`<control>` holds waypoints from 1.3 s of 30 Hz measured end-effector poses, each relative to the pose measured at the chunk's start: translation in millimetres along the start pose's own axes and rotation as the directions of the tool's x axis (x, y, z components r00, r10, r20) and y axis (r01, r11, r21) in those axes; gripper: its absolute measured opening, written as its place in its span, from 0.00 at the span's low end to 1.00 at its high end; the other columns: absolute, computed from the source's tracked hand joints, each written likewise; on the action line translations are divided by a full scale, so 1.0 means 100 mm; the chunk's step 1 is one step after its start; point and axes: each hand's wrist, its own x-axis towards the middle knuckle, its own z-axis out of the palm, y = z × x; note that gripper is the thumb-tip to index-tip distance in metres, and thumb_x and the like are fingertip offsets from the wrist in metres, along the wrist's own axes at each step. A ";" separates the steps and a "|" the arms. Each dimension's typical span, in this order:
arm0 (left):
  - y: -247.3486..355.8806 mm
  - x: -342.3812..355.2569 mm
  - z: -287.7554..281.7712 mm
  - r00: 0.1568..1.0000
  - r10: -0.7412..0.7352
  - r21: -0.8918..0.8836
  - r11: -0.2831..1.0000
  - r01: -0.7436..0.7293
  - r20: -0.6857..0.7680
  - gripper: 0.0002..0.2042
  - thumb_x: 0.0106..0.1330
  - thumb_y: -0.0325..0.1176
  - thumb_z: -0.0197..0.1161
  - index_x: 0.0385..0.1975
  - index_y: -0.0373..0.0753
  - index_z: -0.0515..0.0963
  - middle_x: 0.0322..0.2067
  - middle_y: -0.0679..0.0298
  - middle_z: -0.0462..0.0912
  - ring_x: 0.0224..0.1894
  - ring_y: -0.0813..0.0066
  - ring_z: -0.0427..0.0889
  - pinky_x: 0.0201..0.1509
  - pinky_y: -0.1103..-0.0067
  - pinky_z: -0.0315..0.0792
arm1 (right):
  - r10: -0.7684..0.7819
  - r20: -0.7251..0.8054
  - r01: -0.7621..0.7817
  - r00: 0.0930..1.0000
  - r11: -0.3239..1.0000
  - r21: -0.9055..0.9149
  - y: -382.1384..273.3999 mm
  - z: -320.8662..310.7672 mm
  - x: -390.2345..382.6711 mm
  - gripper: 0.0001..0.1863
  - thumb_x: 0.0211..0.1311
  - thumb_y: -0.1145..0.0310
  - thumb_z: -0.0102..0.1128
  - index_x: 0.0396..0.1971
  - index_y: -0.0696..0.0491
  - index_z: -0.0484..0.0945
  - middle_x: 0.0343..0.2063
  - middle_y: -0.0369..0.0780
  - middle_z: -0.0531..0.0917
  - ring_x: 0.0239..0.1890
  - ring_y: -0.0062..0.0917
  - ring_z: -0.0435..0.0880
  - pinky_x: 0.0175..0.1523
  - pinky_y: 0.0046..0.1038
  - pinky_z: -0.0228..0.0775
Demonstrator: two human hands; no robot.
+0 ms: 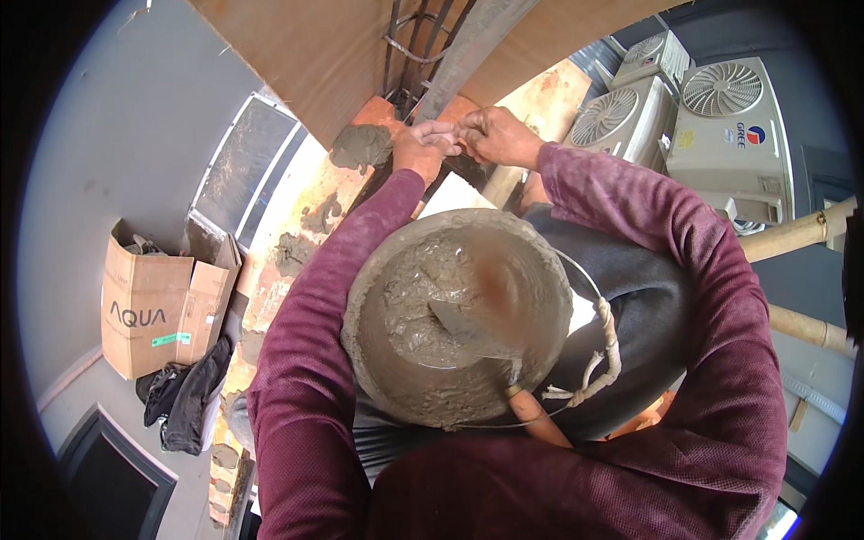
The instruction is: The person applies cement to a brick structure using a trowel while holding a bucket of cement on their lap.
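Beyond the bucket, my hands meet close together beside the upright boards and steel bars. My left hand [421, 148] is closed with its fingers bent toward the right one. My right hand [500, 136] is pinched at the fingertips; whatever lies between the fingers is too small to make out. Between my forearms stands a bucket [360, 378] of wet grey mortar [418, 301], its rope-wrapped handle [607, 346] hanging over the right side. A trowel [537, 418] rests in it, blade in the mortar and wooden grip over the near rim. A brownish blur covers part of the bucket.
Brickwork [270, 292] with mortar dabs runs along the left. Wooden boards [297, 63] and steel bars [414, 54] rise ahead. Air-conditioner units [733, 171] stand at the right, above bamboo poles [796, 231]. A cardboard box [148, 279] and dark cloth [193, 405] lie far left.
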 end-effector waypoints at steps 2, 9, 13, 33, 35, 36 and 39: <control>-0.01 0.00 -0.02 1.000 0.006 -0.014 1.000 -0.006 0.009 0.10 0.63 0.22 0.59 0.44 0.31 0.75 0.36 0.59 0.82 0.35 0.75 0.83 0.39 0.83 0.77 | 0.004 0.019 -0.003 1.000 0.998 -0.071 -0.06 -0.04 0.00 0.11 0.66 0.70 0.48 0.29 0.58 0.78 0.19 0.36 0.79 0.21 0.18 0.78 0.27 0.22 0.72; 0.18 -0.06 -0.03 0.984 -0.170 -0.139 0.974 0.177 0.062 0.11 0.63 0.27 0.62 0.45 0.36 0.76 0.36 0.67 0.80 0.36 0.81 0.79 0.43 0.85 0.75 | 0.011 0.043 -0.014 0.999 0.997 0.074 0.12 0.03 0.06 0.11 0.65 0.71 0.49 0.28 0.58 0.79 0.19 0.36 0.80 0.20 0.18 0.77 0.26 0.22 0.72; 0.11 -0.02 -0.06 0.984 -0.169 -0.156 0.972 0.177 0.064 0.12 0.62 0.29 0.64 0.44 0.38 0.77 0.35 0.70 0.80 0.37 0.84 0.78 0.43 0.86 0.73 | 0.036 0.121 -0.053 0.992 0.990 0.134 0.16 0.08 0.13 0.11 0.65 0.70 0.50 0.31 0.58 0.81 0.22 0.35 0.81 0.23 0.17 0.78 0.29 0.21 0.73; 0.11 -0.10 0.11 0.984 -0.170 -0.041 0.985 0.168 -0.049 0.08 0.62 0.26 0.63 0.39 0.34 0.74 0.35 0.60 0.80 0.38 0.72 0.82 0.42 0.76 0.82 | 0.364 -0.056 -0.314 0.930 0.865 0.392 -0.15 0.02 0.25 0.11 0.58 0.60 0.64 0.34 0.52 0.81 0.30 0.33 0.83 0.33 0.20 0.81 0.39 0.24 0.75; 0.08 -0.14 0.11 0.988 -0.149 -0.126 0.982 0.143 -0.043 0.08 0.63 0.25 0.62 0.40 0.33 0.74 0.35 0.61 0.78 0.38 0.73 0.81 0.42 0.76 0.82 | 0.343 0.002 -0.318 0.939 0.869 0.378 -0.11 -0.01 0.26 0.11 0.59 0.61 0.64 0.34 0.52 0.81 0.29 0.34 0.83 0.33 0.20 0.81 0.39 0.25 0.75; 0.07 -0.17 0.07 0.989 -0.141 -0.166 0.977 0.131 -0.050 0.09 0.63 0.25 0.62 0.41 0.33 0.74 0.34 0.62 0.78 0.38 0.73 0.80 0.42 0.76 0.82 | 0.328 0.037 -0.318 0.944 0.872 0.373 -0.09 -0.01 0.29 0.11 0.59 0.61 0.64 0.35 0.53 0.81 0.29 0.34 0.83 0.34 0.20 0.81 0.40 0.25 0.76; 0.06 -0.19 -0.05 0.987 -0.155 -0.128 0.981 0.148 -0.044 0.10 0.64 0.25 0.60 0.45 0.33 0.75 0.34 0.64 0.76 0.37 0.76 0.78 0.42 0.76 0.83 | 0.229 0.025 -0.224 0.973 0.913 0.340 0.02 -0.07 0.28 0.11 0.61 0.62 0.63 0.36 0.55 0.82 0.29 0.35 0.84 0.32 0.20 0.81 0.41 0.26 0.77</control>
